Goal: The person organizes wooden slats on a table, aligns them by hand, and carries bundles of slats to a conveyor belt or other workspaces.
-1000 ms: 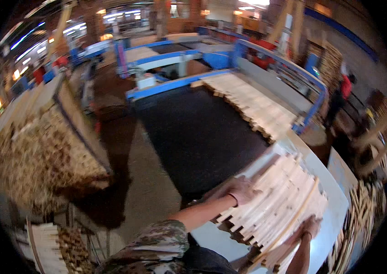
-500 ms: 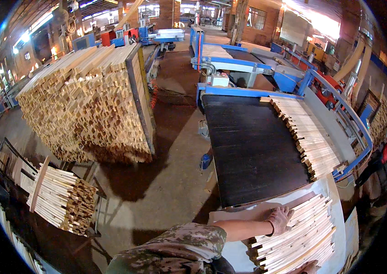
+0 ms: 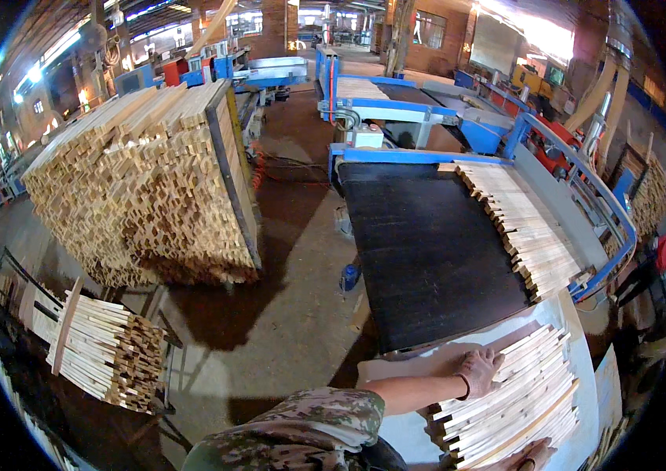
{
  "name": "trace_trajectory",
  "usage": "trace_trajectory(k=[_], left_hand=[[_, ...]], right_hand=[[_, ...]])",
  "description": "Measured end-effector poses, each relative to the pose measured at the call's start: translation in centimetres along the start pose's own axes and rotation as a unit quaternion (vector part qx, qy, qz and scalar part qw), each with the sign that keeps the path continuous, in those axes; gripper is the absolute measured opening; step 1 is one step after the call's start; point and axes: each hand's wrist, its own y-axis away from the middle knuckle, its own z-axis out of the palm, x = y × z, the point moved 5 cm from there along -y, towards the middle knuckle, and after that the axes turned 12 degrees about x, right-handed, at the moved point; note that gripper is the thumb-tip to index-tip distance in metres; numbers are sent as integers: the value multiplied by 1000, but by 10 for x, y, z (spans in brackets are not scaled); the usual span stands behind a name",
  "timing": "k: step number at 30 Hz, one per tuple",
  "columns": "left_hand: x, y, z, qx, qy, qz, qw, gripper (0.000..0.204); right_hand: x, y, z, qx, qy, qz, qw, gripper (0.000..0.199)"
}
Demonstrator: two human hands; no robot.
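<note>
While both my hands are at the batch of long, pale wooden strips [image 3: 517,392], the job at this pt. looks like managing that loose layer by hand, prob. steadying or lining it up. The strips lie side by side on the smooth, pale blue-grey worktop [image 3: 583,355] right in front of me, running slantwise, w/ their near-left ends stepped & uneven. My L hand [image 3: 481,374] rests on the far-left edge of the batch, fingers a bit spread over the top, no pinch that I can see; arm's in a camouflage-print sleeve [image 3: 309,420]. My R hand [image 3: 533,455] is at the near edge, partly cut off by the bottom of view, so can't tell if it's gripping or just laid there.

Just past the worktop: the wide, flat black belt [image 3: 427,243], w/ a row of pale wooden strips [image 3: 525,228] along its R side. Big block stack of cut timber [image 3: 137,188] stands well off to the L, w/ a smaller bundle of pale wooden sticks [image 3: 97,345] below it.

Next move, I'd judge, calls for even pressure from both hands, so the strips stay tight tog. & none skews or slips out.
</note>
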Motion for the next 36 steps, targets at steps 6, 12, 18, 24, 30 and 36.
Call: trace_trajectory(k=[6,12,18,24,30,36], left_hand=[[4,2,-7,17,16,15,1000,91],[-7,5,-14,9,8,-2,1000,85],[-4,7,-19,59,-1,18,998,81],[-12,6,-24,30,20,-1,999,82],[-12,4,-11,55,27,-2,998,82],[-13,6,-19,12,27,-3,1000,84]], right_hand=[[5,1,-8,-3,-111,32,993,78],[-25,28,-18,-49,-186,48,980,65],[4,-10,18,58,-121,-11,991,63],[-12,5,13,48,-118,-15,992,62],[-4,0,9,50,-122,-23,991,61],[-8,13,4,48,-118,-14,992,51]])
